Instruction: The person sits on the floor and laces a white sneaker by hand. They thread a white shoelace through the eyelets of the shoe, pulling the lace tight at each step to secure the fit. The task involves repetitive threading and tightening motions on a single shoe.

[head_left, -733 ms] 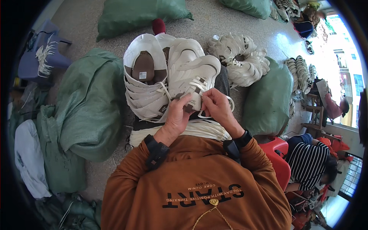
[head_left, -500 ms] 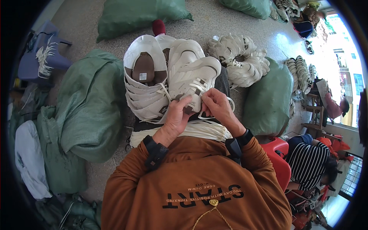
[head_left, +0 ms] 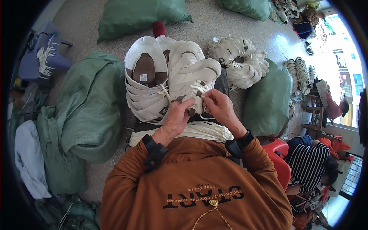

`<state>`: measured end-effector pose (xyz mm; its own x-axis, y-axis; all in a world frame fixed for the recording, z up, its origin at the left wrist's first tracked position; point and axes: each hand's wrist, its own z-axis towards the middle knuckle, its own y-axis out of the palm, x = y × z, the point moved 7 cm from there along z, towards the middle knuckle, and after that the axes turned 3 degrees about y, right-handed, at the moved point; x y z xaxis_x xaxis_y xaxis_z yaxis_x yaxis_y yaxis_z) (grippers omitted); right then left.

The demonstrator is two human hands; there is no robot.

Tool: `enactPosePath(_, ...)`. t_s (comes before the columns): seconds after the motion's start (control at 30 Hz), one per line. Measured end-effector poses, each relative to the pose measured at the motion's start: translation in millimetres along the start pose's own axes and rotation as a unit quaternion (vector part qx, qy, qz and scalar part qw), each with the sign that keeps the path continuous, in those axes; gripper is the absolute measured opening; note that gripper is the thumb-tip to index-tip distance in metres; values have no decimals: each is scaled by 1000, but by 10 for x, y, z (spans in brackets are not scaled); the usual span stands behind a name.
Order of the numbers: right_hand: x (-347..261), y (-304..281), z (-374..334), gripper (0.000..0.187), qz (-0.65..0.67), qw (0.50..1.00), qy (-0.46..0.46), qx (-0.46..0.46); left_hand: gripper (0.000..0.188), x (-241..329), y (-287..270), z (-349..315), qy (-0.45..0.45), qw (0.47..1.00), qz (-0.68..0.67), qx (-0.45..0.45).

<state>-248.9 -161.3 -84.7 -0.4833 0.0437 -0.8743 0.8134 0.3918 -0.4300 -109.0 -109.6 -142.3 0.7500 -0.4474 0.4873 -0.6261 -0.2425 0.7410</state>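
On my lap lies a cream-white sneaker upper (head_left: 199,73) with brown trim, its toe pointing away from me. My left hand (head_left: 177,115) is closed on it, the thumb pressed across the tongue (head_left: 194,104). White lace (head_left: 199,86) runs through the upper eyelets. Just right of the tongue, my right hand (head_left: 220,109) pinches the lace between thumb and fingertips. A second pale upper (head_left: 187,50) lies under the first one. To the left is a nested stack of white uppers (head_left: 145,97) with a brown insole (head_left: 143,69) showing inside.
A bundle of white laces (head_left: 184,132) lies across my lap. More uppers (head_left: 245,63) form a ring on the right, beside a green sack (head_left: 266,101). Another big green sack (head_left: 92,111) stands left. A red chair (head_left: 276,159) and a person in stripes (head_left: 310,163) are at right.
The lace loop that stuck out right of my right hand has been drawn in. My right fingers have shifted slightly, and the left thumb lies farther over the tongue.
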Motion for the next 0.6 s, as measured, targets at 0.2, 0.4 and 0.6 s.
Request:
enactPosePath(0.2,-330,-27,-17,9,-111,983,-110,92,23,-20,-54,26,-5,1000,12,7)
enactPosePath(0.4,-719,91,35,10,-235,937,-252,50,22,-57,-73,2,25,999,42,-6)
enactPosePath(0.6,-899,117,386,11,-168,946,-276,2,17,50,90,-187,8,993,118,-12)
